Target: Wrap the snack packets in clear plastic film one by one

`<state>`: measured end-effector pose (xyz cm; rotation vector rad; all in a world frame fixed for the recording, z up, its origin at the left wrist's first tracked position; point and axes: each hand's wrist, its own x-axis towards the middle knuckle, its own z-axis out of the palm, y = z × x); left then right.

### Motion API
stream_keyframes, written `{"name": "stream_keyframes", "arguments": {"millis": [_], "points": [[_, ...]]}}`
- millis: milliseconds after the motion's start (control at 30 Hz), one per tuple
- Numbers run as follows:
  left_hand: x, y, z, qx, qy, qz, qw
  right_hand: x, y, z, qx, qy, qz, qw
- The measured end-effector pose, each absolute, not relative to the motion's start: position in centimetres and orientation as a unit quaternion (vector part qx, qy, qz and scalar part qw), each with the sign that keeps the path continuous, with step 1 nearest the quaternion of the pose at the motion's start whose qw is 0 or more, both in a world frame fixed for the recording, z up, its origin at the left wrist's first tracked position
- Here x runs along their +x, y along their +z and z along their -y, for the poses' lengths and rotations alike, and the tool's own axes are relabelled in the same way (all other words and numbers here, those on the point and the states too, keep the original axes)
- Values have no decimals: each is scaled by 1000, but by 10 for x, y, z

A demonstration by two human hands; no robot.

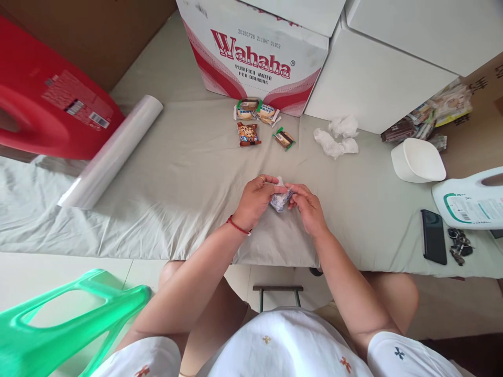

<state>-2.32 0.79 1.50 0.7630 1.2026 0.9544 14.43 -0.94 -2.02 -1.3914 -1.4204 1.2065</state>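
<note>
My left hand point(255, 201) and my right hand point(308, 207) meet over the middle of the cloth-covered table point(188, 173). Both pinch a small blue-and-white snack packet point(280, 199) wrapped in clear film, held just above the cloth. The left hand wears a ring and a red wrist string. Beyond them lie several small snack packets: a cookie pack point(248, 134), a green-edged bar point(284, 138) and two more packs point(256, 110) against the box.
A Wahaha water carton point(255, 57) and white boxes point(377, 78) stand at the back. A cling-film roll point(112, 152) lies left, by a red container point(43, 99). Crumpled film point(338, 137), a white bowl point(417, 160), a detergent jug point(469, 201), phone point(433, 236) and keys point(459, 246) sit right. A green stool point(58, 319) is at lower left.
</note>
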Motion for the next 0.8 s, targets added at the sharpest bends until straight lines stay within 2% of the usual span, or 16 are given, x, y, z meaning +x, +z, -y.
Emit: {"name": "stream_keyframes", "arguments": {"millis": [67, 200, 367, 467, 567, 733, 800], "points": [[-24, 11, -6, 390, 414, -523, 635, 143, -19, 8, -558, 482, 555, 386], [-23, 3, 0, 475, 418, -499, 592, 136, -20, 6, -593, 390, 593, 381], [-18, -1, -2, 313, 449, -478, 687, 132, -23, 8, -584, 384, 572, 429], [-12, -3, -1, 300, 471, -486, 673, 131, -26, 7, -578, 420, 538, 448], [-6, -4, 8, 386, 483, -527, 583, 130, -29, 4, -569, 467, 486, 471], [-7, -7, 14, 558, 447, -635, 293, 129, -29, 0, -566, 497, 409, 515], [-13, -10, 8, 577, 424, -650, 255, 129, -27, 0, -553, 505, 389, 536]]}}
